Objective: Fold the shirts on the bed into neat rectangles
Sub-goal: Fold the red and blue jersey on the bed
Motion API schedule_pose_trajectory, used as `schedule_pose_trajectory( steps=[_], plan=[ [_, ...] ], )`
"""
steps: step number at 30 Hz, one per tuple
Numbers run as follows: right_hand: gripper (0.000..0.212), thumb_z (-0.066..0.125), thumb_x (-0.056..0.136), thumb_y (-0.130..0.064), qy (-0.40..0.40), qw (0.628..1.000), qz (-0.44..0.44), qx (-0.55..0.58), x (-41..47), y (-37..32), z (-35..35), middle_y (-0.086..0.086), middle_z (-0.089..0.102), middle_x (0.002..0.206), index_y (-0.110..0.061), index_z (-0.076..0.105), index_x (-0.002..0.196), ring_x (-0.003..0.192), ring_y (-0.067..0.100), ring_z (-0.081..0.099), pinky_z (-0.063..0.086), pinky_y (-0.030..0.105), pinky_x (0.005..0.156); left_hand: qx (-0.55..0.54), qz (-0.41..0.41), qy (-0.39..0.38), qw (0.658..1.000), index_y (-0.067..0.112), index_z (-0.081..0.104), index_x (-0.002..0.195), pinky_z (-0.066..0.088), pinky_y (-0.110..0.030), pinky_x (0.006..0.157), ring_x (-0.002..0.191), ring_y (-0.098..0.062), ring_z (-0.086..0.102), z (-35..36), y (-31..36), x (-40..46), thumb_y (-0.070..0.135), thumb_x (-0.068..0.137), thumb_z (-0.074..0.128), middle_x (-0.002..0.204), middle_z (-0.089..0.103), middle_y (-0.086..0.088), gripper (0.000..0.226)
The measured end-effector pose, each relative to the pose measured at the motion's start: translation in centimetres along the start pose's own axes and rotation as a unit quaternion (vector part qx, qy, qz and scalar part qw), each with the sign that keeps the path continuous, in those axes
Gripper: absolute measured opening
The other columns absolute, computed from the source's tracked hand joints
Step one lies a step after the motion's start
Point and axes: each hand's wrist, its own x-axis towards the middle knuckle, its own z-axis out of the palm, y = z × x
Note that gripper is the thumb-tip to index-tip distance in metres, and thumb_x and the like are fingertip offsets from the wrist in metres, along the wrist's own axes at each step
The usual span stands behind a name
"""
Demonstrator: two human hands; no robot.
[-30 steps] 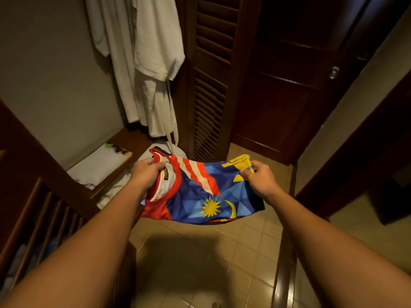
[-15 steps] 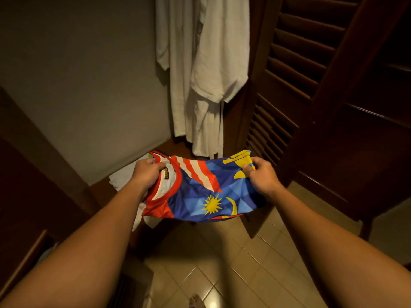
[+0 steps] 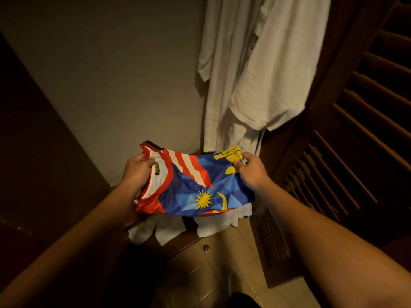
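A folded shirt (image 3: 195,187), blue with red and white stripes, a yellow sun and a crescent, hangs in the air between my two hands. My left hand (image 3: 136,172) grips its collar end, fingers curled round the red neckline. At the other end my right hand (image 3: 250,170) pinches the fabric by the yellow print. The shirt is a compact rectangle, held level above a low wooden shelf (image 3: 178,238). No bed is in view.
White cloth (image 3: 155,230) lies on the shelf below the shirt. White robes (image 3: 255,74) hang against the wall at the back. A dark louvred wooden door (image 3: 355,152) stands on the right, dark wood panelling on the left, tiled floor (image 3: 222,263) below.
The view has swung left and closer to the wall corner: the robes and the shelf now lie straight ahead. Both hands keep the same hold on the folded shirt.
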Motion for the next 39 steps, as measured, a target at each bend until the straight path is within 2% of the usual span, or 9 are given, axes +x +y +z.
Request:
schedule_pose_trajectory(
  steps=[6,9,12,17,21,23,26,36,39],
  plan=[
    [0.013,0.058,0.097,-0.014,-0.079,0.996,-0.028,-0.029,9.9,1.6,4.1,0.007,0.073,0.093,-0.013,0.070,0.098,0.090,0.028,0.066,0.051,0.038,0.082,-0.031,-0.017,0.067,0.997,0.011,0.067,0.129,0.056,-0.036,0.086,0.093,-0.024,0.071,1.5,-2.5,6.6,0.016,0.100,0.061,0.113,0.073,-0.011,0.030],
    [0.013,0.057,0.094,-0.014,-0.094,0.994,-0.042,-0.031,14.8,4.9,7.5,0.008,0.073,0.088,-0.011,0.070,0.096,0.085,0.028,0.066,0.055,0.041,0.082,-0.040,-0.019,0.084,0.995,0.014,0.067,0.127,0.056,-0.036,0.085,0.092,-0.022,0.071,2.8,-6.2,10.1,0.018,0.102,0.060,0.107,0.072,-0.007,0.027],
    [0.012,0.057,0.095,-0.009,-0.098,0.993,-0.067,-0.024,18.1,9.4,12.0,0.000,0.064,0.075,-0.013,0.066,0.090,0.073,0.020,0.059,0.047,0.032,0.071,-0.055,-0.015,0.109,0.992,0.015,0.069,0.123,0.058,-0.042,0.090,0.092,-0.024,0.072,4.2,-11.4,13.4,0.017,0.101,0.059,0.104,0.074,-0.006,0.025],
    [0.009,0.060,0.096,-0.013,-0.123,0.986,-0.117,-0.001,22.6,18.6,20.9,-0.004,0.069,0.080,-0.016,0.068,0.092,0.076,0.016,0.063,0.051,0.029,0.071,-0.070,-0.001,0.169,0.983,0.023,0.076,0.098,0.057,-0.044,0.094,0.091,-0.025,0.073,5.2,-21.8,19.9,0.023,0.091,0.068,0.093,0.076,-0.004,0.010],
    [0.009,0.063,0.096,-0.011,-0.128,0.984,-0.125,0.007,25.4,25.3,28.1,0.013,0.073,0.099,-0.006,0.070,0.099,0.094,0.029,0.067,0.052,0.042,0.085,-0.127,0.006,0.204,0.971,0.013,0.072,0.102,0.055,-0.033,0.078,0.079,-0.022,0.069,6.2,-29.7,23.3,0.009,0.098,0.061,0.088,0.072,-0.008,0.012],
    [0.013,0.065,0.095,-0.012,-0.125,0.984,-0.122,0.020,26.2,28.2,31.1,0.014,0.073,0.102,-0.004,0.072,0.103,0.096,0.030,0.068,0.054,0.045,0.087,-0.141,0.009,0.212,0.967,0.013,0.072,0.097,0.056,-0.038,0.084,0.081,-0.025,0.070,6.2,-33.6,24.4,0.008,0.098,0.061,0.094,0.073,-0.012,0.012],
    [0.014,0.066,0.094,-0.013,-0.135,0.982,-0.126,0.042,27.2,30.9,34.4,0.010,0.075,0.102,-0.008,0.075,0.104,0.096,0.028,0.069,0.055,0.043,0.085,-0.158,-0.008,0.215,0.964,0.011,0.071,0.113,0.057,-0.040,0.085,0.084,-0.027,0.073,6.0,-38.3,25.5,0.013,0.100,0.060,0.100,0.075,-0.014,0.017],
    [0.013,0.059,0.099,-0.008,-0.171,0.973,-0.106,0.111,30.1,29.9,39.2,0.007,0.070,0.094,-0.012,0.072,0.100,0.079,0.015,0.063,0.049,0.014,0.060,-0.188,-0.015,0.216,0.958,0.009,0.062,0.135,0.058,-0.043,0.087,0.096,-0.029,0.071,4.5,-40.3,29.8,0.014,0.104,0.056,0.118,0.071,-0.018,0.032],
    [0.014,0.059,0.099,-0.009,-0.167,0.972,-0.118,0.118,32.1,28.1,40.8,0.007,0.070,0.093,-0.014,0.072,0.100,0.081,0.015,0.060,0.048,0.017,0.061,-0.190,-0.006,0.214,0.958,0.011,0.064,0.130,0.056,-0.035,0.075,0.087,-0.024,0.070,3.7,-39.2,32.0,0.011,0.104,0.054,0.113,0.071,-0.015,0.028]
  ],
)
